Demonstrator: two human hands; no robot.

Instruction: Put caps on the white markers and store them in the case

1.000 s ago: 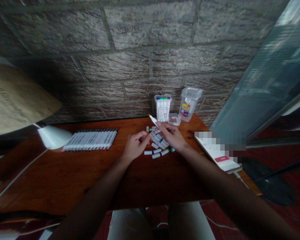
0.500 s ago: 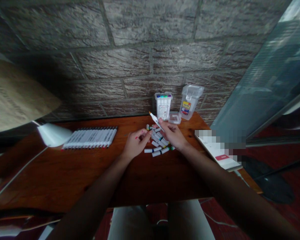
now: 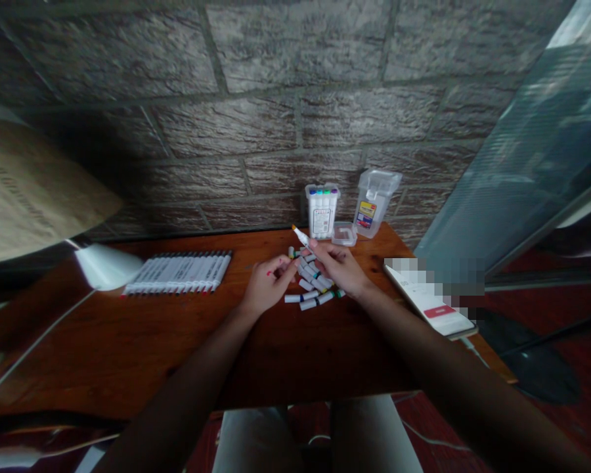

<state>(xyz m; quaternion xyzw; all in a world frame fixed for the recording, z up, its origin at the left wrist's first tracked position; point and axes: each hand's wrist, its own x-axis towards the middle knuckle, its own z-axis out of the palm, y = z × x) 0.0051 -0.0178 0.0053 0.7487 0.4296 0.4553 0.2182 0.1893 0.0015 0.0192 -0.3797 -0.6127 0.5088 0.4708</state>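
In my right hand [image 3: 335,264] is a white marker [image 3: 302,237], its cap off and its orange-brown tip pointing up and left. My left hand [image 3: 270,281] is closed beside it, thumb against curled fingers; what it pinches, if anything, is hidden. Red marks show on its fingers. Between and below both hands lies a loose pile of white marker caps [image 3: 318,301] with coloured bands. Behind my right hand stands a clear case [image 3: 322,213] of markers with blue, green and purple ends showing.
A row of white markers [image 3: 180,272] lies at left, beside a white lamp-like base [image 3: 106,266] and a brown paper bag [image 3: 34,190]. An open clear container [image 3: 374,203] and a small clear lid [image 3: 344,234] stand near the wall. A tablet [image 3: 431,299] lies at right.
The marker in my right hand has tilted slightly, its tip a little lower, and the right fingers have shifted along it. My left hand has barely moved.
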